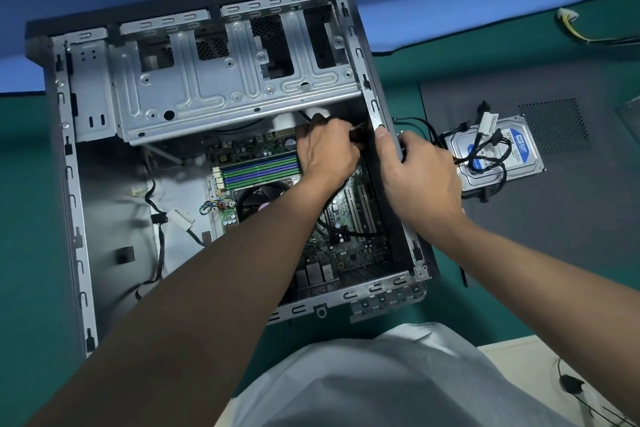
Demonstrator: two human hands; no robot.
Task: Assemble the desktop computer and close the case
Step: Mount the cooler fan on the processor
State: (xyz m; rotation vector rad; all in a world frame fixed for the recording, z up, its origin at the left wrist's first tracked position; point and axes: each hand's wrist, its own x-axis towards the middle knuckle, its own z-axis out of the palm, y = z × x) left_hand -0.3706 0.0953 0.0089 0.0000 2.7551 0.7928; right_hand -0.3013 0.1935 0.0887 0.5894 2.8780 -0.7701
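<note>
The open desktop case [74, 218] lies on its side on a green mat, its motherboard [349, 243] with green and purple memory slots facing up. My left hand [327, 154] reaches deep inside near the upper right corner, fingers curled round a dark cable or connector that is mostly hidden. My right hand [420, 177] grips the case's right wall [372, 104], thumb over the rim and fingers outside. A hard drive [498, 152] with a blue label and black cables lies to the right, on the grey side panel [571, 204].
The silver drive cage [221, 90] spans the top of the case. Loose black cables [157, 218] lie in the empty left half. A yellow-wired connector [568, 15] rests at the far right. A blue wall stands behind, and my white garment fills the bottom.
</note>
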